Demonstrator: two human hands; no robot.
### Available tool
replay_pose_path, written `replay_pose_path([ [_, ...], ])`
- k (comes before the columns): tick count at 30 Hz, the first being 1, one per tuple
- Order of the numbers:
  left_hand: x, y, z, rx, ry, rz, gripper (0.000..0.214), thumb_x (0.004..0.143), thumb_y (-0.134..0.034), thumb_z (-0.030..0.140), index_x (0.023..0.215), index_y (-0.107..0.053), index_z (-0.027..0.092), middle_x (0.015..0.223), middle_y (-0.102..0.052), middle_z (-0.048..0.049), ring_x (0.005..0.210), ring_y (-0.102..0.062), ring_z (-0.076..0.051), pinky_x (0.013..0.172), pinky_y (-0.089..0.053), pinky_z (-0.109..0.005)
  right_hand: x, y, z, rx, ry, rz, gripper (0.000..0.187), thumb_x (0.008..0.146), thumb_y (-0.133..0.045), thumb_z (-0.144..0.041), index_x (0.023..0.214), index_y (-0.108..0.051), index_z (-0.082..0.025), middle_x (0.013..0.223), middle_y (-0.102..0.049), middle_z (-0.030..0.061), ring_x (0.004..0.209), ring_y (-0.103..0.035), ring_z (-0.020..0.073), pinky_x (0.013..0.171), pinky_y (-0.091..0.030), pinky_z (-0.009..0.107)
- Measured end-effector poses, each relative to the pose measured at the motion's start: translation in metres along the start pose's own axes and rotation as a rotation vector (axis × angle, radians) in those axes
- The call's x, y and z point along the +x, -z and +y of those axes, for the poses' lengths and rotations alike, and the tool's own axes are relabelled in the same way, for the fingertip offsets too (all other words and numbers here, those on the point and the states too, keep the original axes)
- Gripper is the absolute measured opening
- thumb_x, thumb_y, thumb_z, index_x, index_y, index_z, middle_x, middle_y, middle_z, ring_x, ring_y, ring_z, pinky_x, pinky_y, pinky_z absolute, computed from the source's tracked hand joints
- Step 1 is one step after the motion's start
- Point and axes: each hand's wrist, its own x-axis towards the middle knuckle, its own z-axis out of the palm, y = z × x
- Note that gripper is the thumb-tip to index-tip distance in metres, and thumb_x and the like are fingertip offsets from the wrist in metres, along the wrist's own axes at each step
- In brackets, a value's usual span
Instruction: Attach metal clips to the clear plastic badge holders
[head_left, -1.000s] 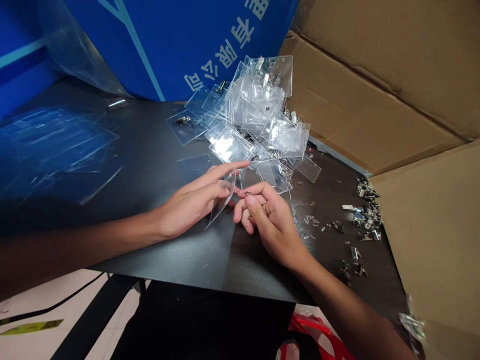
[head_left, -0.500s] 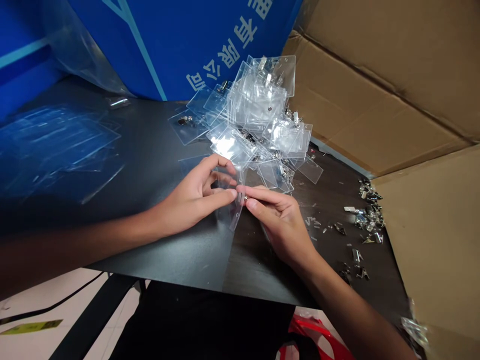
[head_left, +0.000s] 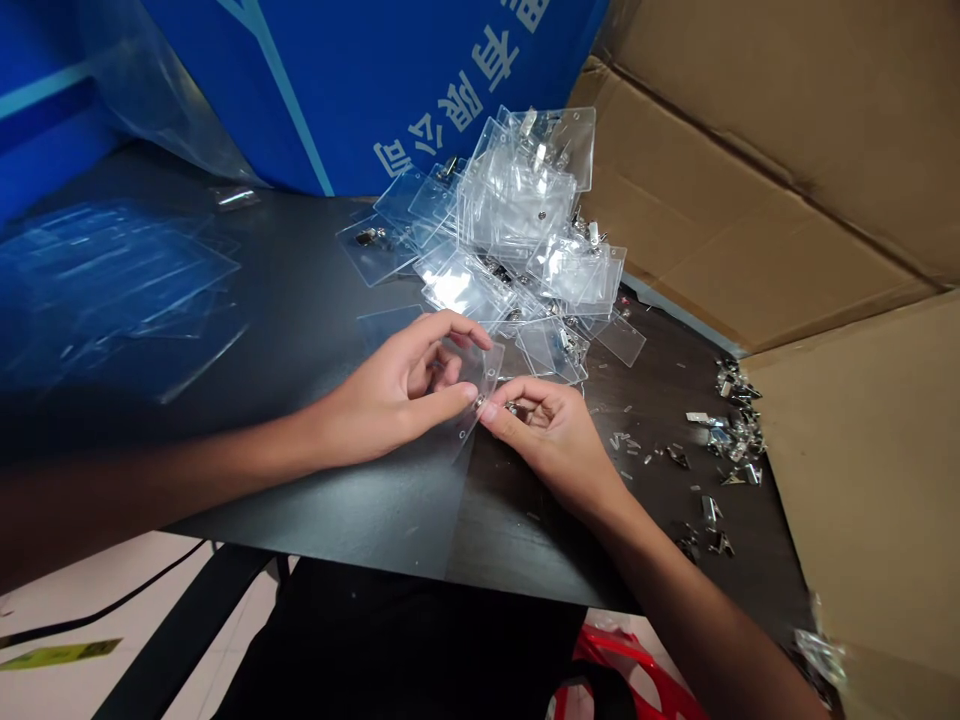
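Observation:
A clear plastic badge holder [head_left: 489,374] is pinched in my left hand [head_left: 401,390], thumb in front and fingers curled behind its edge. Small punched holes show along that edge. My right hand [head_left: 562,430] meets the holder's edge with thumb and index fingertip pressed together. A bit of shiny metal, part of a badge clip [head_left: 513,407], shows under its fingers; most of the clip is hidden. A small metal stud [head_left: 479,401] sits at the holder's edge beside my left thumb.
Behind my hands lies a heap of clear holders [head_left: 517,200] with metal clips among them. Loose clips [head_left: 739,420] are scattered at the right by the cardboard [head_left: 750,200]. More plastic holders [head_left: 120,280] are stacked at the left. A blue box [head_left: 330,80] stands behind.
The holder has tilted, its lower end swinging slightly left. My right index finger, stretched out before, is now bent back against the thumb, and more of the clip shows.

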Motion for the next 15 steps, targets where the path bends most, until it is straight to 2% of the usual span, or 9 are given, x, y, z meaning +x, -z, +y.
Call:
replay_pose_path([
  [3,0.001,0.000,0.002,-0.015,0.016,0.002,0.036,0.087,-0.086,0.025,0.119,-0.070,0.021,0.101,-0.060,-0.0033,0.084,-0.056,-0.019,0.072,-0.046,-0.032,-0.001,-0.001,-0.003,-0.039,0.021,-0.043,0.040,0.080,-0.099,-0.051,0.076,-0.071,-0.022,0.070,-0.065,-0.0022,0.066,-0.052,0.0130,0.062,-0.046,0.028],
  [10,0.000,0.002,0.000,-0.199,0.132,-0.003,0.040,0.086,-0.085,0.027,0.124,-0.074,0.022,0.096,-0.059,-0.0032,0.083,-0.053,-0.019,0.070,-0.046,-0.031,-0.008,0.000,-0.009,-0.019,0.103,-0.119,0.019,0.100,-0.076,-0.042,0.098,-0.081,-0.023,0.088,-0.075,0.0031,0.076,-0.064,0.0161,0.071,-0.054,0.031],
  [15,0.001,0.005,-0.011,-0.208,0.063,-0.026,0.047,0.088,-0.091,0.038,0.129,-0.074,0.024,0.094,-0.054,-0.0018,0.083,-0.049,-0.019,0.069,-0.045,-0.030,-0.010,0.000,-0.006,-0.058,0.176,-0.071,0.017,0.103,-0.075,-0.040,0.102,-0.082,-0.024,0.091,-0.075,0.0037,0.080,-0.067,0.0179,0.076,-0.058,0.034],
])
